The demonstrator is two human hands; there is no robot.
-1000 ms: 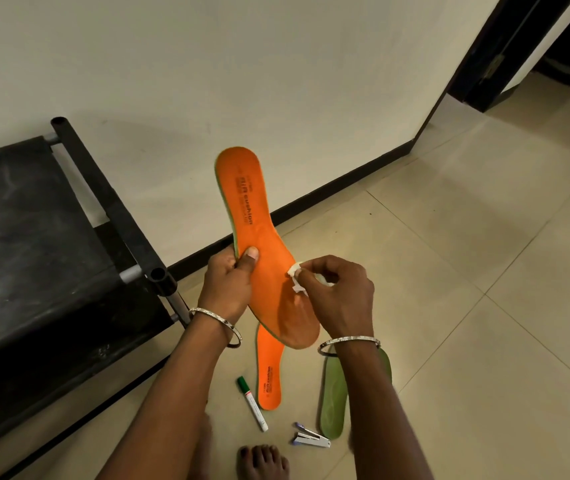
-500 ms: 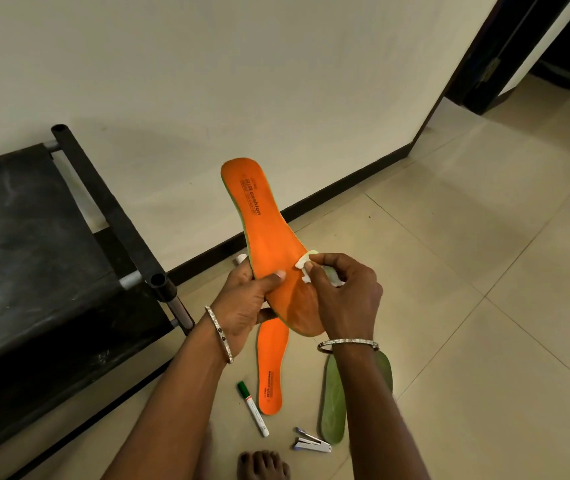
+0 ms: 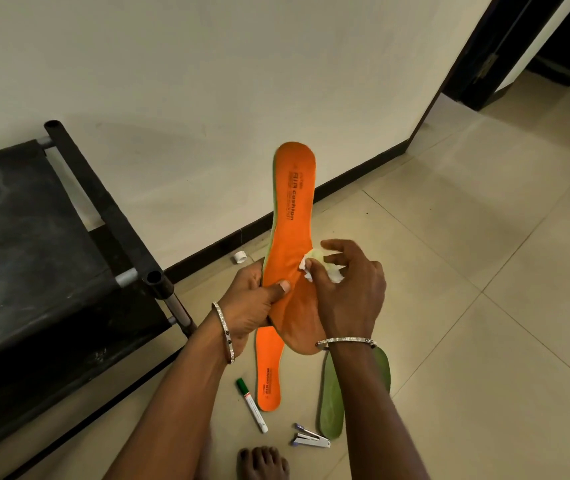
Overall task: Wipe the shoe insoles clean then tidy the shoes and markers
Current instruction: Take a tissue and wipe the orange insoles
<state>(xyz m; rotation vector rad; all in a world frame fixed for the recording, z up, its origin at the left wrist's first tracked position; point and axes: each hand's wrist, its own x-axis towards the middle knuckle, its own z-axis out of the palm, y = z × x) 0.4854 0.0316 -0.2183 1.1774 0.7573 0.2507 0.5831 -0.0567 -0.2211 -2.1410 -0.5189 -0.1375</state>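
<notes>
Now, white wad (image 3: 314, 266) on the raised orange insole (image 3: 294, 216)

The left hand (image 3: 249, 301) grips the orange insole upright, thumb across its face; the right hand (image 3: 345, 299) pinches the white wad against its right edge. A marker (image 3: 251, 405) lies on the near floor.

Black bench (image 3: 34, 237) at left; stapler (image 3: 311, 441) on floor (image 3: 484, 271).

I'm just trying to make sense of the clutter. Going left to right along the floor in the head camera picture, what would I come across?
Black bench → green-capped marker → orange insole lying on the floor → stapler → green insole.
</notes>
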